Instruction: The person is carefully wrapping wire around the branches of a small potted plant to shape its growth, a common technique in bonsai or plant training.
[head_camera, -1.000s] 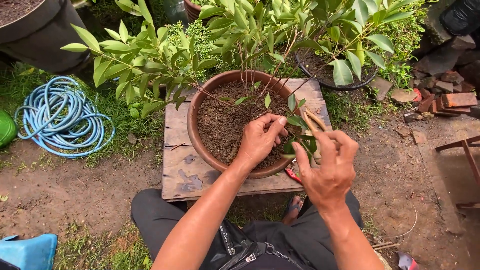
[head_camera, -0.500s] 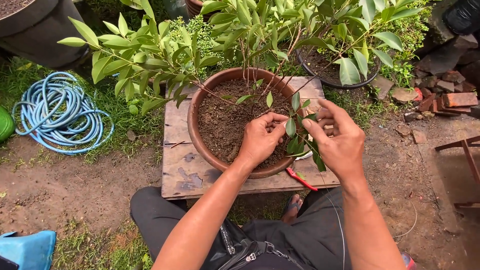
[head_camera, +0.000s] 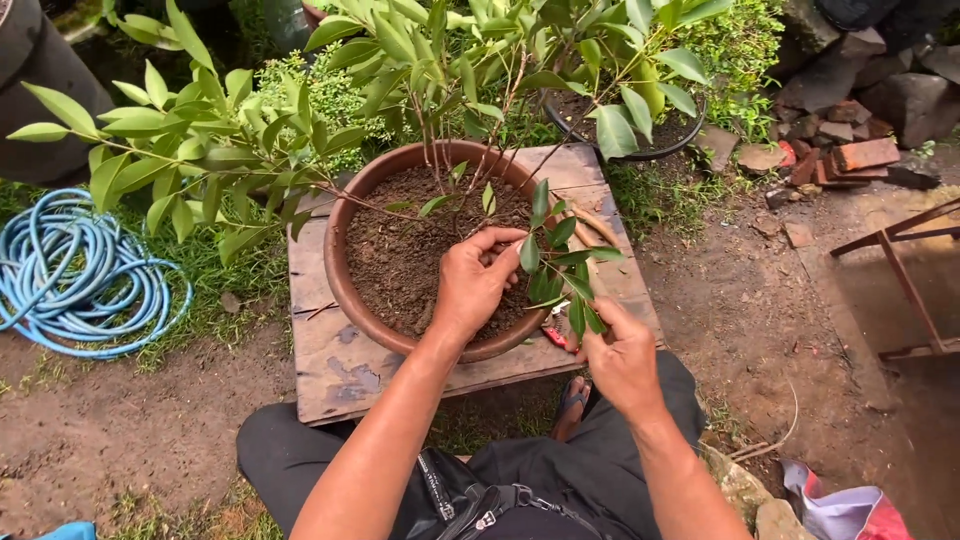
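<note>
Head view: left hand (head_camera: 472, 290) rests on the soil in the clay pot (head_camera: 345, 290), grip loosely curled at a leafy twig (head_camera: 555, 270). Right hand (head_camera: 622, 355), at five o'clock of the pot, closes on red-handled shears (head_camera: 553, 336) on the wooden counter (head_camera: 330, 370). Pruning appears in hand; next calls for lifting the shears.

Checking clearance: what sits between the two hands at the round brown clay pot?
In the head view, a small leafy green twig stands between left hand and right hand, over the pot's rim.
</note>
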